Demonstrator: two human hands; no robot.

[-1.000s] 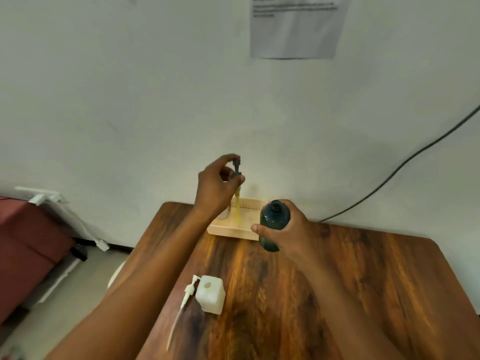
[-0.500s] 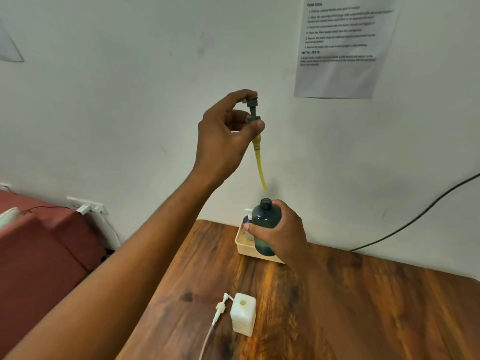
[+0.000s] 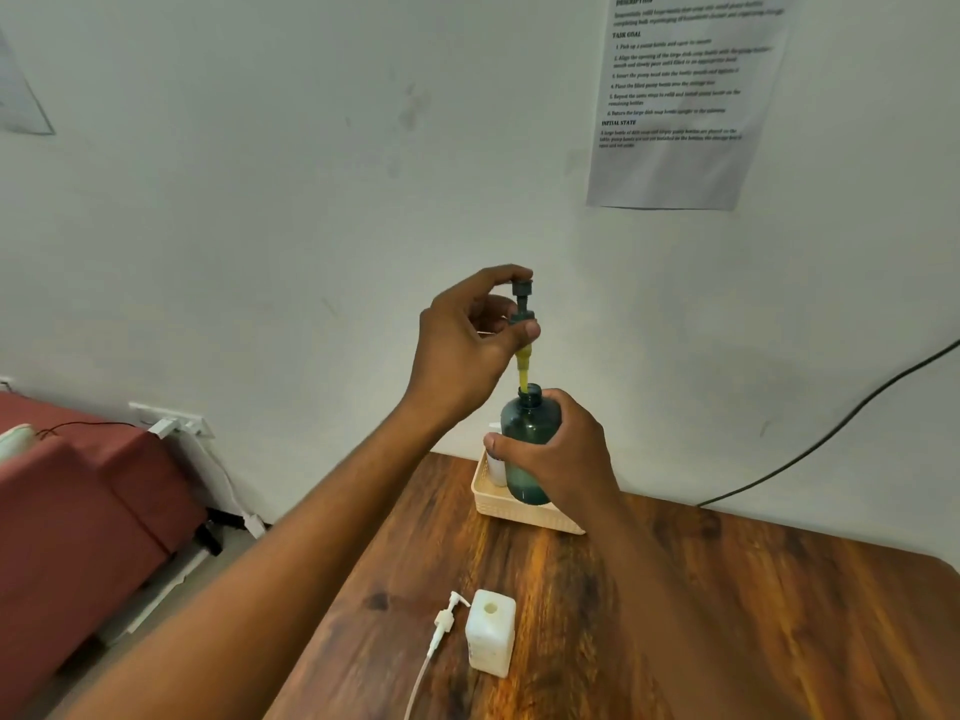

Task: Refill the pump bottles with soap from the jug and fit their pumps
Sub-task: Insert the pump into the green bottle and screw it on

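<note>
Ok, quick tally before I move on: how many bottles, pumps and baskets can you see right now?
Bottles: 3, namely the green bottle in the right hand, the white square bottle on the table, and a white one partly hidden in the basket.
Pumps: 2, namely the dark pump in the left hand and the white pump.
Baskets: 1, the cream basket.
Total: 6.

Left hand (image 3: 462, 345) lowered dark pump (image 3: 522, 304) toward green bottle (image 3: 527, 444); yellow tube (image 3: 523, 374) tip, half second ago above bottle mouth, now inside neck.
</note>
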